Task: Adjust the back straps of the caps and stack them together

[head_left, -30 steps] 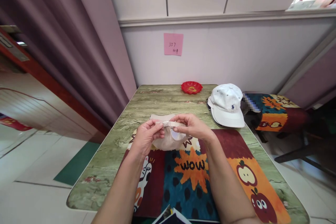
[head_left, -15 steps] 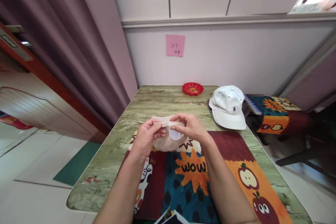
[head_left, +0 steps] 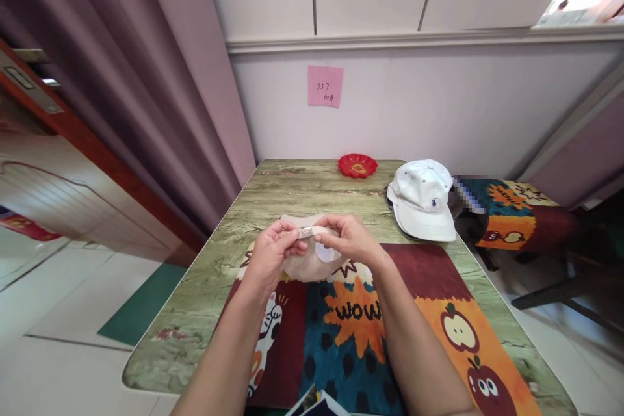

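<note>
A pale beige cap (head_left: pixel 312 268) sits at the far edge of the patterned mat, its back strap and opening turned up towards me. My left hand (head_left: pixel 273 250) pinches the left part of the strap between thumb and fingers. On the strap's right part, my right hand (head_left: pixel 348 238) is closed with thumb and fingertips, close to the left fingertips. The strap's fastening lies between both hands, too small to make out in detail. Part of the cap's far side is hidden behind the fingers.
White caps (head_left: pixel 423 198) are stacked at the table's right edge. A red scalloped dish (head_left: pixel 357 166) stands at the back. The colourful mat (head_left: pixel 341 338) covers the front of the wood-patterned table (head_left: pixel 170 331). A folded paper item (head_left: pixel 319 403) lies at the near edge. Right of the table is a covered stool (head_left: pixel 511 218).
Both hands keep hold of the cap's strap in nearly the same place. The right hand has shifted very slightly downward, and the strap is slightly turned.
</note>
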`<action>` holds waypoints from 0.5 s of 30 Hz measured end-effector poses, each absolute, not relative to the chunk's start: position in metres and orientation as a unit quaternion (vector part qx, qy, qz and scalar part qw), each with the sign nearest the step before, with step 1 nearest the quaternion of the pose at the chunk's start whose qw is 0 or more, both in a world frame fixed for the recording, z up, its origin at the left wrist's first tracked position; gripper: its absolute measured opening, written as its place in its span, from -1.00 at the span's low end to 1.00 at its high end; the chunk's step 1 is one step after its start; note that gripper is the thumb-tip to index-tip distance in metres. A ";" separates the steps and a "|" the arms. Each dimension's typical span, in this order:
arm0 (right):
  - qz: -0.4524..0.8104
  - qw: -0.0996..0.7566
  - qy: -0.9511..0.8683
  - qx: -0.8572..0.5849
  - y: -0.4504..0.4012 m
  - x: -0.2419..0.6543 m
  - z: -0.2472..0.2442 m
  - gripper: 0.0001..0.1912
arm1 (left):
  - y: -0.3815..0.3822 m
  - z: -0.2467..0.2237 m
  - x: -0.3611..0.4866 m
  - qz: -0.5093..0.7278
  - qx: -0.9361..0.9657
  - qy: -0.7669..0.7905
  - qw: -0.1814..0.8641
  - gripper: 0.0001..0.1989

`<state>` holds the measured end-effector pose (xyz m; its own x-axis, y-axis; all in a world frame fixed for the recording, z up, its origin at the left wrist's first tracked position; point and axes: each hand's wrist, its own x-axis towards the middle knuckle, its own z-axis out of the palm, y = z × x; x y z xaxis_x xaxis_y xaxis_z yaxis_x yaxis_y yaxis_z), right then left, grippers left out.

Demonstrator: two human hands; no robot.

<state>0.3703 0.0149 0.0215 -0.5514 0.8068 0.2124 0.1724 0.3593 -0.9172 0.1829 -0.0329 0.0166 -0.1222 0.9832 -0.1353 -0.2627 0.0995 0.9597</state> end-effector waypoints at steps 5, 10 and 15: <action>0.454 0.360 -0.750 -0.318 0.016 0.370 0.018 -0.78 | -0.033 0.015 0.182 0.558 0.319 0.460 0.612 -0.69; 0.449 0.364 -0.751 -0.319 0.018 0.370 0.016 -0.77 | -0.031 0.012 0.181 0.553 0.297 0.457 0.630 -0.68; 0.457 0.366 -0.746 -0.318 0.018 0.369 0.015 -0.77 | -0.032 0.013 0.185 0.564 0.362 0.478 0.568 -0.62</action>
<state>0.3686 0.0183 0.0149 -0.5297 0.8087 0.2556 0.1389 0.3800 -0.9145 0.1851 -0.0324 0.0127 -0.0928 0.9865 -0.1351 -0.2954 0.1023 0.9499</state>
